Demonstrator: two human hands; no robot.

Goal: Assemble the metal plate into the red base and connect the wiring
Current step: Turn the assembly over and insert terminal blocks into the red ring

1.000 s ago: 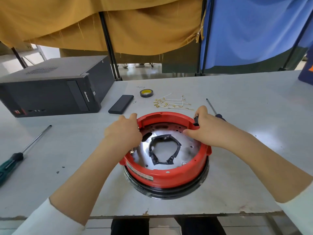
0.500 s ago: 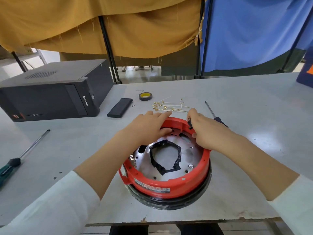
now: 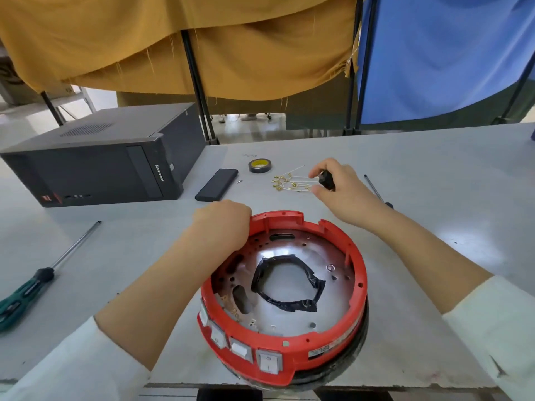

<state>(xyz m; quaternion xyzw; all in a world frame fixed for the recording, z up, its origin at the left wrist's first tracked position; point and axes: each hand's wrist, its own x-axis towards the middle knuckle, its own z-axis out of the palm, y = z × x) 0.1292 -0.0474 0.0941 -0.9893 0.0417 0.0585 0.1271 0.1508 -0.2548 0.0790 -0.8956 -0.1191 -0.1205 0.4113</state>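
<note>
The round red base (image 3: 357, 273) sits near the table's front edge with white switches on its front wall. Inside it lies the shiny metal plate (image 3: 292, 319), with a ring of black tape around its centre hole. My left hand (image 3: 223, 224) grips the base's far left rim. My right hand (image 3: 338, 186) is lifted behind the base and pinches a small black part (image 3: 326, 180). Beside that hand, white wires with gold terminals (image 3: 286, 182) lie on the table.
A black computer case (image 3: 95, 166) stands at the back left, a black slab (image 3: 216, 185) and a tape roll (image 3: 260, 165) beside it. A green-handled screwdriver (image 3: 31, 282) lies at the left, another screwdriver (image 3: 376, 191) behind my right hand. Yellow and blue curtains hang behind.
My right hand left the base's rim and rose toward the wires, carrying the small black part. The base has turned, its switches now at the front. My left hand shifted along the rim.
</note>
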